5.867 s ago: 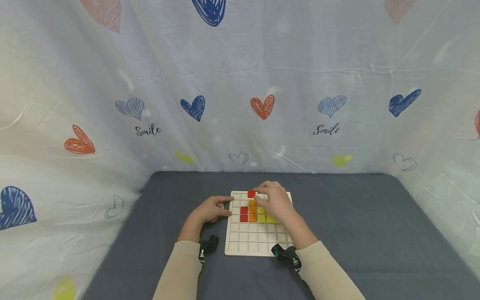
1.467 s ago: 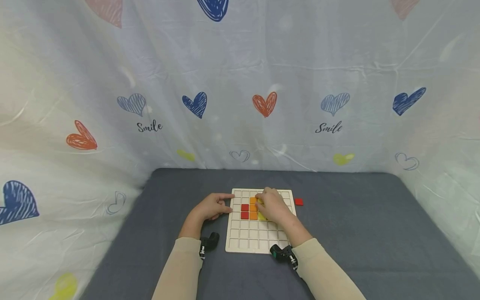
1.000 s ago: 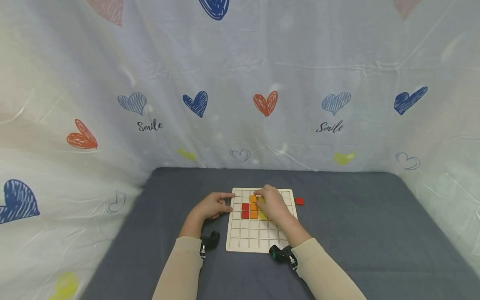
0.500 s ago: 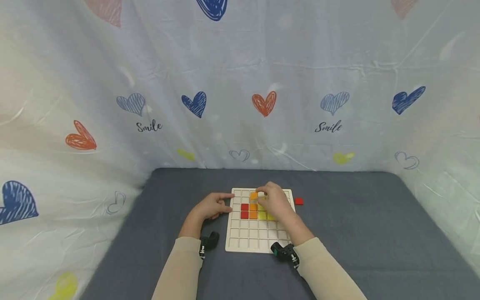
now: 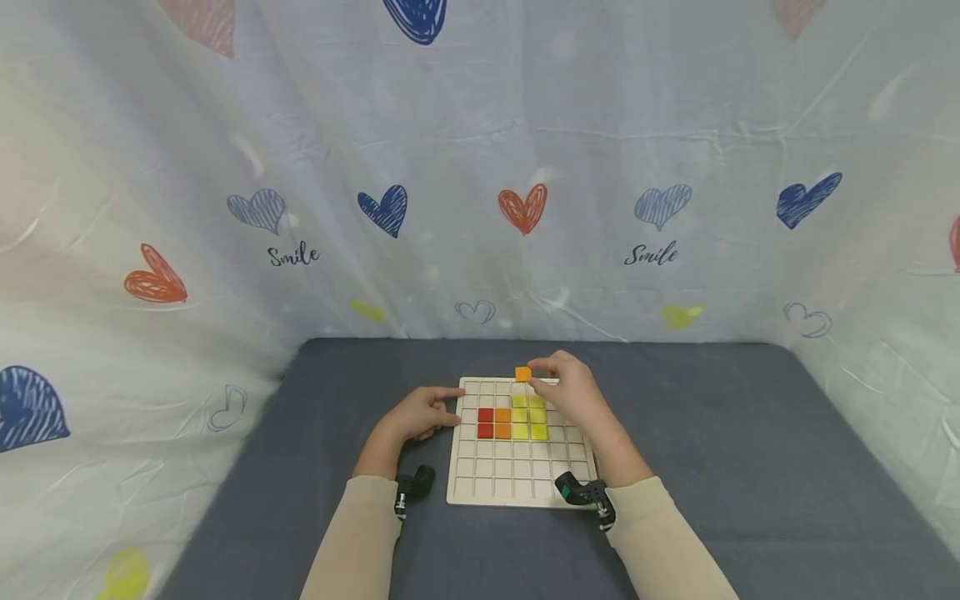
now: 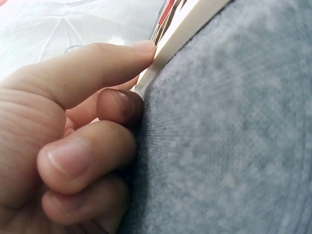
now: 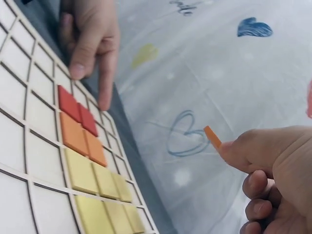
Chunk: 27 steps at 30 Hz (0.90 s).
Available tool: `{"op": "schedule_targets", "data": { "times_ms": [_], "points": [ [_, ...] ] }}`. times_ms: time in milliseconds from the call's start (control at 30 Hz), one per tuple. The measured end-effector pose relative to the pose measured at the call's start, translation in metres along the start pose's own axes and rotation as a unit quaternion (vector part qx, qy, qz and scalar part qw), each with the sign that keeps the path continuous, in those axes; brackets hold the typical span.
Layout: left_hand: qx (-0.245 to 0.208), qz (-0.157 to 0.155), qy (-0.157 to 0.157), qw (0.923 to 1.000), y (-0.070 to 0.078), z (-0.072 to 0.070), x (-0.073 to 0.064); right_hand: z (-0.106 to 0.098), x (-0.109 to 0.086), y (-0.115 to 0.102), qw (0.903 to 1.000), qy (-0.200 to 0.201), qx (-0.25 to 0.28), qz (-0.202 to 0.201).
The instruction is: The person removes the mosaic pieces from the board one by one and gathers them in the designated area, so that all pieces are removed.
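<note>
My right hand [image 5: 576, 390] pinches an orange tile [image 5: 522, 374] between thumb and index finger, above the far edge of the wooden grid board [image 5: 495, 492]. In the right wrist view, that tile [image 7: 213, 137] is seen nearly edge-on, held apart from the board. My left hand [image 5: 422, 412] touches the board's left edge with thumb and index finger extended; its other fingers are curled, as the left wrist view shows. Set in the board's cells are two red tiles [image 5: 486, 422], two orange tiles [image 5: 502, 422] and several yellow tiles [image 5: 528, 417].
Dark grey cloth [image 5: 712, 467] covers the table under the board. A pale curtain [image 5: 585, 167] printed with hearts hangs behind it. Black wrist cameras [image 5: 581, 492] sit on both wrists.
Earlier my right hand held a red tile, later seen right of the board and now out of sight. It has since lifted an orange tile from its cell, moving it up and right.
</note>
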State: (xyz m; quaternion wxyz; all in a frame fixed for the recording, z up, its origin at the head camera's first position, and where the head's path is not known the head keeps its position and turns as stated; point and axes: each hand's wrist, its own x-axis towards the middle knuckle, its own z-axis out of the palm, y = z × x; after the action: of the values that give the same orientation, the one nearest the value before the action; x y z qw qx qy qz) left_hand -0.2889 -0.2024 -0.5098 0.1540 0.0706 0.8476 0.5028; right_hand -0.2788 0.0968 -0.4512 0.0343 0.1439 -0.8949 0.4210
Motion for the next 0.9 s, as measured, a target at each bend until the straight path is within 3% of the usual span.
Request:
{"op": "schedule_targets", "data": {
  "times_ms": [367,900],
  "points": [
    [-0.005,0.006,-0.007,0.9999,0.0,0.0,-0.002,-0.041,-0.003,0.017,0.9999,-0.003,0.009,0.004],
    [-0.009,0.014,-0.007,0.9998,-0.002,-0.002,-0.001,-0.085,-0.013,0.052,0.9968,-0.006,0.017,0.078]
  ]
}}
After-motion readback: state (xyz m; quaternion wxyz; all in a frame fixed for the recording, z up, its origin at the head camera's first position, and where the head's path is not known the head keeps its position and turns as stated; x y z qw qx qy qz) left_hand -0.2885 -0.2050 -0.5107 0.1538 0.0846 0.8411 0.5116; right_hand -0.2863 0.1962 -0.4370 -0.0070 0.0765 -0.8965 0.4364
